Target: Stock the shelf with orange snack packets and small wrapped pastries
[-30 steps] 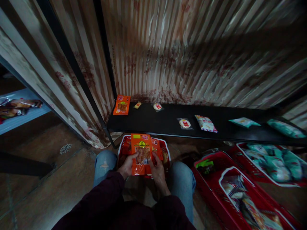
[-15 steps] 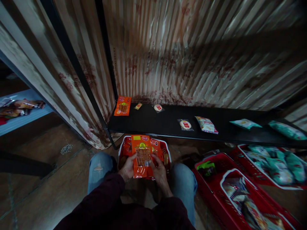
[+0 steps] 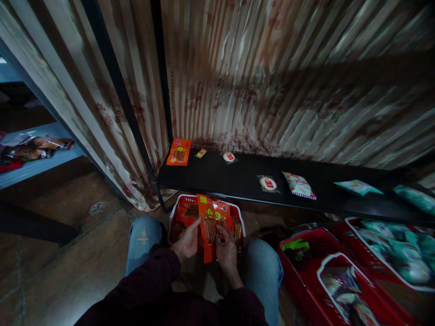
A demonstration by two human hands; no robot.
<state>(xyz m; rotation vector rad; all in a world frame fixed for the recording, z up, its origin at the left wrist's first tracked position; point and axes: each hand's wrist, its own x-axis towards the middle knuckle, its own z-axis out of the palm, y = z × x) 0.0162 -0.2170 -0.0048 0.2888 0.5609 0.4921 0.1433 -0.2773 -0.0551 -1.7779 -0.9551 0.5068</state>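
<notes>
A person crouches on the floor before a low black shelf (image 3: 238,183), knees either side of a red basket (image 3: 174,212), with an orange pack (image 3: 210,225) raised just above the basket and tilted on edge. The right hand (image 3: 226,250) is closed on the pack's lower right side. The left hand (image 3: 187,242) lies with its fingers along the left edge, and whether it grips cannot be told from here. More orange packs fill the basket beneath. On the shelf a twin pack (image 3: 179,152) already sits in the far left corner, against the striped wall. Along the board, set well apart, lie a small yellow sachet (image 3: 200,153), two round wafers (image 3: 229,157) (image 3: 268,183), a white packet (image 3: 299,185) and teal bags (image 3: 357,186). To the right, two further baskets (image 3: 302,271) on the floor hold goods, one heaped with teal bags, so much stock appears unshelved.
</notes>
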